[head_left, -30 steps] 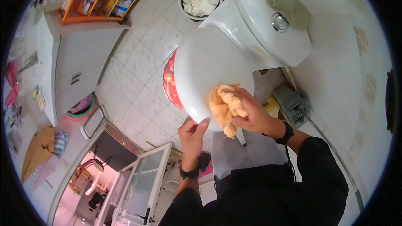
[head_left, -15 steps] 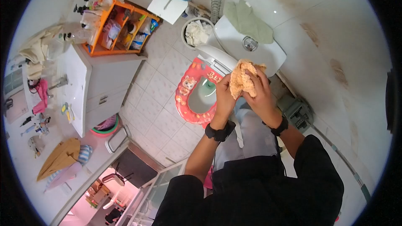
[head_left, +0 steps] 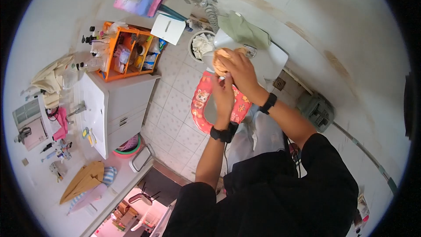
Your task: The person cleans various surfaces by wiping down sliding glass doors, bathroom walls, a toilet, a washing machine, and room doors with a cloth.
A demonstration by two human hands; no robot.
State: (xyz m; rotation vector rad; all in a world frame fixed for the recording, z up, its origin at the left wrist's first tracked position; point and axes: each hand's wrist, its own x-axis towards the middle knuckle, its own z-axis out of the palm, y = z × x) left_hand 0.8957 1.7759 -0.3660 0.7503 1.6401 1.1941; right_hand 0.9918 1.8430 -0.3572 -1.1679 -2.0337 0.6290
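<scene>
A crumpled orange cloth [head_left: 221,62] is bunched under my right hand [head_left: 240,72], whose fingers curl over it in front of the toilet tank. My left hand [head_left: 223,96] is just below, thumb and fingertips closed at the cloth's lower edge; its exact hold is partly hidden. Beneath both hands lies a red padded toilet seat cover [head_left: 201,98] with cartoon prints, on the toilet. The raised white lid [head_left: 209,62] is mostly behind the cloth. On the white toilet tank [head_left: 274,59] a green cloth [head_left: 245,30] is draped.
A bin [head_left: 193,46] with white paper stands beside the toilet. Left of it are an orange shelf [head_left: 109,57] with bottles and a white sink cabinet [head_left: 127,101]. A grey-green plastic box [head_left: 318,112] and a long pole [head_left: 364,156] are on the right.
Both hands have moved up and left with the orange cloth, from over the seat's right side toward the raised lid and tank. The camera view has shifted and turned slightly.
</scene>
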